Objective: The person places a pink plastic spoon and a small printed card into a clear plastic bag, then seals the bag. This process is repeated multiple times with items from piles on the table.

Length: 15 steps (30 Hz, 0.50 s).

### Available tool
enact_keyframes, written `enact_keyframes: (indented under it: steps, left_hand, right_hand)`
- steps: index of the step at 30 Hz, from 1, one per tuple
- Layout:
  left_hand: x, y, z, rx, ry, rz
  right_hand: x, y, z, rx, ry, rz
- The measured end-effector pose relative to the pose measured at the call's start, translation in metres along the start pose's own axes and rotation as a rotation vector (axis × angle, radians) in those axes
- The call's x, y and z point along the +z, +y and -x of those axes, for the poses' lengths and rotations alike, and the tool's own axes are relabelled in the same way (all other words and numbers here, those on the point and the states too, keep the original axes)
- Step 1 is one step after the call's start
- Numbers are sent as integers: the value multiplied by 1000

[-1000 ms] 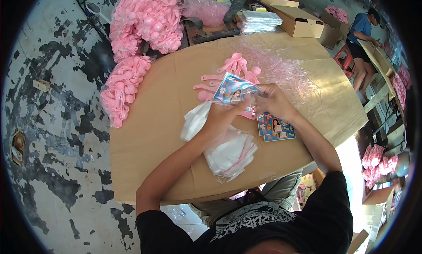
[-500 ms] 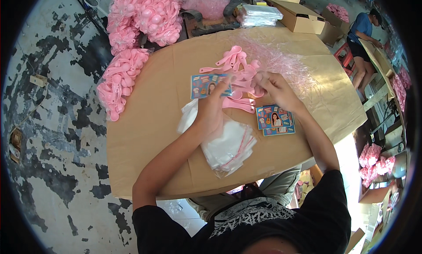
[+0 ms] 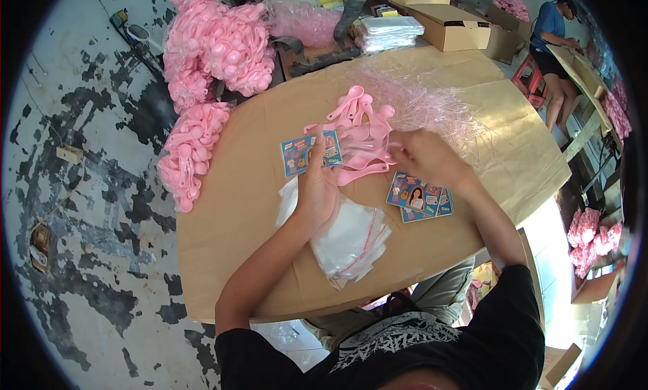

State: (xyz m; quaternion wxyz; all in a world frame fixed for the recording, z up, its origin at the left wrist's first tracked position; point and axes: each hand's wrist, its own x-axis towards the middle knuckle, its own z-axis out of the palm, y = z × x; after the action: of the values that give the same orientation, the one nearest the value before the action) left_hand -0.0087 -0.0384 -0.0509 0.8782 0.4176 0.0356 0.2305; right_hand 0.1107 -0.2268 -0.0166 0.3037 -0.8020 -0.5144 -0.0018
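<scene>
My left hand grips a blue printed card, thumb pressed across its face. Under that hand and wrist lies a stack of clear plastic bags, with a reddish strip along one edge. Pink plastic measuring spoons are heaped beyond and to the right of the card. My right hand hovers at the right side of the heap, fingers curled in and slightly blurred. A bit of pink shows at its fingertips; whether it holds that is unclear. Just below it, more blue cards overlap on the table.
Brown paper covers the table. Clear-pink shredded film lies at the far right. Bulging bags of pink spoons line the far left edge. Packed clear bags and a cardboard box stand behind. A person works at another table.
My right hand has come slightly nearer, toward the cards on the table. My left hand has lowered a little with its card. The view has shifted slightly.
</scene>
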Motion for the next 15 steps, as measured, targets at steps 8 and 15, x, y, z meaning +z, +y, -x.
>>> enact_keyframes:
  steps: [8, 15]
  left_hand:
    - [1, -1, -1, 10, -59, -23]
    - [8, 1, 2, -69, -294, -128]
  right_hand:
    - [-40, 24, 4, 123, 97, -369]
    - [-3, -16, 1, 51, -38, -624]
